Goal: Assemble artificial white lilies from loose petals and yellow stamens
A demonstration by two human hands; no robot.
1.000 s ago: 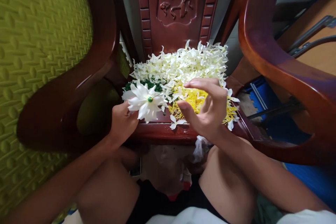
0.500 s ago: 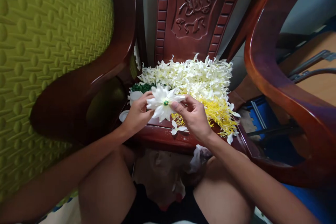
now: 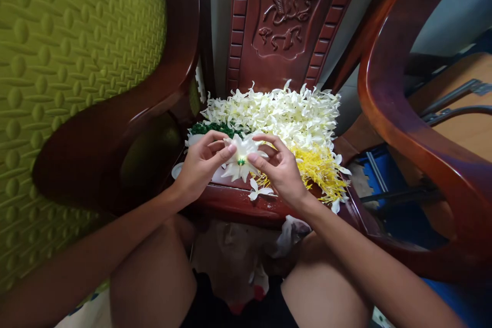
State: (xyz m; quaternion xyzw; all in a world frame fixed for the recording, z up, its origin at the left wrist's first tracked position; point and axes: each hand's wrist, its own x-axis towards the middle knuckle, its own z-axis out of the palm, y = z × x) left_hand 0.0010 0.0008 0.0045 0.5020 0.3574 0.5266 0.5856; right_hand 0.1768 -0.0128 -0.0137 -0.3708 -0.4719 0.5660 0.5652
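Note:
A white artificial flower [image 3: 241, 168] with a small green centre is held up between my two hands, its middle facing me. My left hand [image 3: 202, 164] pinches the petals on its left side, thumb in front. On the other side, my right hand [image 3: 282, 168] has its thumb beside the green centre and its fingers behind the petals. Behind the hands lies a heap of white petal pieces [image 3: 280, 110], with yellow stamen strands [image 3: 321, 171] at its right front. One loose white petal piece [image 3: 260, 190] rests on the seat just below the flower.
Everything lies on the seat of a carved dark red wooden chair [image 3: 230, 205]. Small dark green pieces [image 3: 209, 128] and a white round lid or dish [image 3: 177, 170] are at the left. A curved armrest [image 3: 369, 77] rises on the right, and a yellow-green textured mat [image 3: 77, 36] stands left.
My left thumb has moved onto the front of the petals, and the fingers of both hands have closed in around the flower. The flower has dropped slightly.

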